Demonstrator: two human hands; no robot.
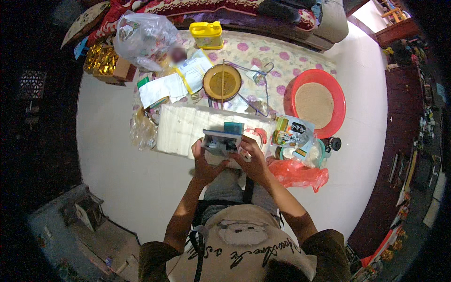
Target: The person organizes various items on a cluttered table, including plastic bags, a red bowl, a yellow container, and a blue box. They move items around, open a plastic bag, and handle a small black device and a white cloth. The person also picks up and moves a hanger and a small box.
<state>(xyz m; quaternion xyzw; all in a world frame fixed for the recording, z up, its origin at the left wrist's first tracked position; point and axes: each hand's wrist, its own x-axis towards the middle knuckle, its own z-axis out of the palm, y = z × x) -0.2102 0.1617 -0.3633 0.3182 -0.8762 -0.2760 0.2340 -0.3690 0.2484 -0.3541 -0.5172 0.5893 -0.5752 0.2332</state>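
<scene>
Between my two hands is a small, flat rectangular packet or box with a blue top edge, tilted towards me. My left hand grips its left side, and my right hand grips its right side. Both thumbs point inward below it. Directly beneath lies a large plastic-wrapped pack of white paper, long side across my view. On that pack, just beyond the held item, rests a small teal box. A printed food pouch lies at the pack's right end.
Beyond the pack stand a brown bowl of liquid with a stick across it, a wire hanger and a yellow jug. A red basin of grain-like material is at right, near a red plastic bag. A clear bag sits far left.
</scene>
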